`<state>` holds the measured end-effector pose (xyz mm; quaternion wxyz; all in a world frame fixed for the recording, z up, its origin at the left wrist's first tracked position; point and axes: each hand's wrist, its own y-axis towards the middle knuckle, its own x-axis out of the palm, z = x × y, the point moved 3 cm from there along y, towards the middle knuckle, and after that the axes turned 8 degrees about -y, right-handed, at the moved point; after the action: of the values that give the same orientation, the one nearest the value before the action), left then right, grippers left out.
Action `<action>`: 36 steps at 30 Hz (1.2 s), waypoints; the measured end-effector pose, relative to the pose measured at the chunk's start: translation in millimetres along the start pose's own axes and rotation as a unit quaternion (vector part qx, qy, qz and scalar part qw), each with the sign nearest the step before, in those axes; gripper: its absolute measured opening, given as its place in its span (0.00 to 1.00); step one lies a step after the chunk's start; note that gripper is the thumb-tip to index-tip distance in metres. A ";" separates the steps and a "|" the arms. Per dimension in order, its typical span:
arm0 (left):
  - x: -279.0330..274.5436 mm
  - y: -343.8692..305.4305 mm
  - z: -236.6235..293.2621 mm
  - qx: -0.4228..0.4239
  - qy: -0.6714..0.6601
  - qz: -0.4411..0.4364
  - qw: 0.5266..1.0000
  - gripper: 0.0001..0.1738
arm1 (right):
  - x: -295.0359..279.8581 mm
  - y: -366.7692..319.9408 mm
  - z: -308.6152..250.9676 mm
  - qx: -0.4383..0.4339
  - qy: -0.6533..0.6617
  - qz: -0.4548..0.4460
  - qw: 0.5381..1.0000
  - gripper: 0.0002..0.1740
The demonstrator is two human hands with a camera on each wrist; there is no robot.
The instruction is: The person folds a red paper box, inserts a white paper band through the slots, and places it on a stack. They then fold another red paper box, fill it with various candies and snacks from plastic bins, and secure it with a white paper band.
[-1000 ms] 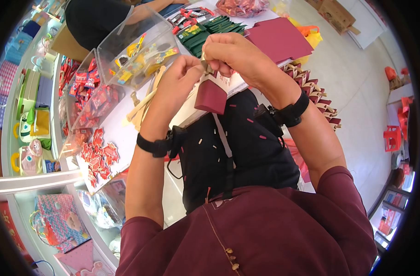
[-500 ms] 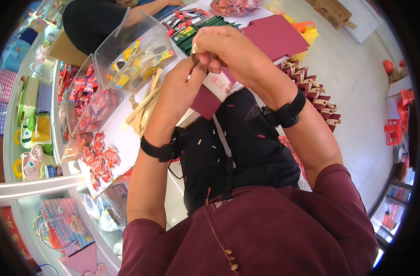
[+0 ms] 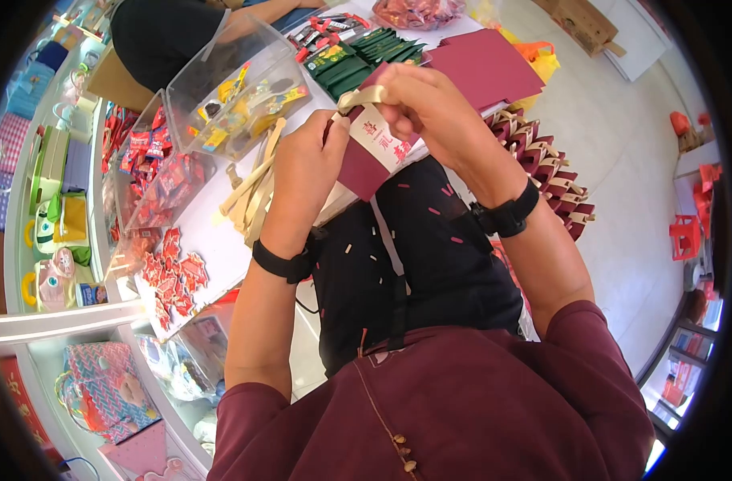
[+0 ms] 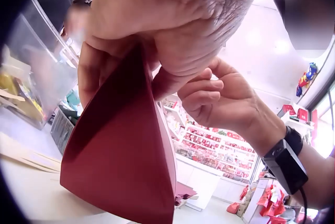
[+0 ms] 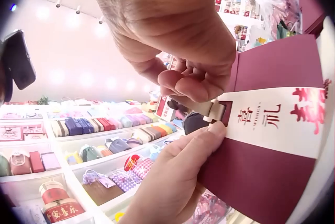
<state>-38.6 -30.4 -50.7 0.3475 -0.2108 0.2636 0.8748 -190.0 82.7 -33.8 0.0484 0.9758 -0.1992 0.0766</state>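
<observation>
A dark red paper box (image 3: 362,170) with a white printed band (image 3: 380,138) is held above the table's near edge. The left hand (image 3: 311,160) pinches its top corner, thumb beside the slot seen in the right wrist view. A cream ribbon (image 3: 364,98) passes through the top of the box (image 5: 251,177); the right hand (image 3: 422,100) pinches its loose part between thumb and curled fingers. In the left wrist view the box (image 4: 120,145) hangs from the left hand (image 4: 172,14), with the right hand (image 4: 225,98) behind.
Cream ribbons (image 3: 250,192) lie left of the box. Beyond are a clear bin (image 3: 238,104) of yellow packets, green packets (image 3: 346,68) and flat red sheets (image 3: 486,68). Red leaf-shaped pieces (image 3: 172,280) lie at the left; folded red boxes (image 3: 542,172) stand in rows at the right.
The right hand has moved right and slightly down from the left hand, drawing out the ribbon, which now shows between them. The box has turned, so its printed band faces up into view.
</observation>
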 end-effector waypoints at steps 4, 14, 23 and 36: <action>1.6 -2.3 -7.4 -0.041 0.035 -0.028 0.998 0.16 | -6.6 -10.8 18.9 0.030 0.028 0.007 0.999 0.11; 3.7 0.9 25.9 0.127 -0.014 0.002 0.992 0.18 | 8.5 7.5 -9.6 0.004 -0.025 -0.011 1.000 0.11; 6.4 8.6 20.5 0.091 -0.015 -0.004 0.996 0.10 | 11.4 4.5 -10.6 0.009 -0.002 -0.022 1.000 0.08; -23.0 -17.9 66.7 0.068 -0.045 0.063 0.995 0.18 | -33.1 -39.1 -42.8 -0.047 0.036 0.049 0.997 0.12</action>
<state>-22.7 9.8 7.9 0.3165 -0.1303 0.3197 0.8835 -210.1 136.5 0.3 0.0979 0.9581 -0.2479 0.1048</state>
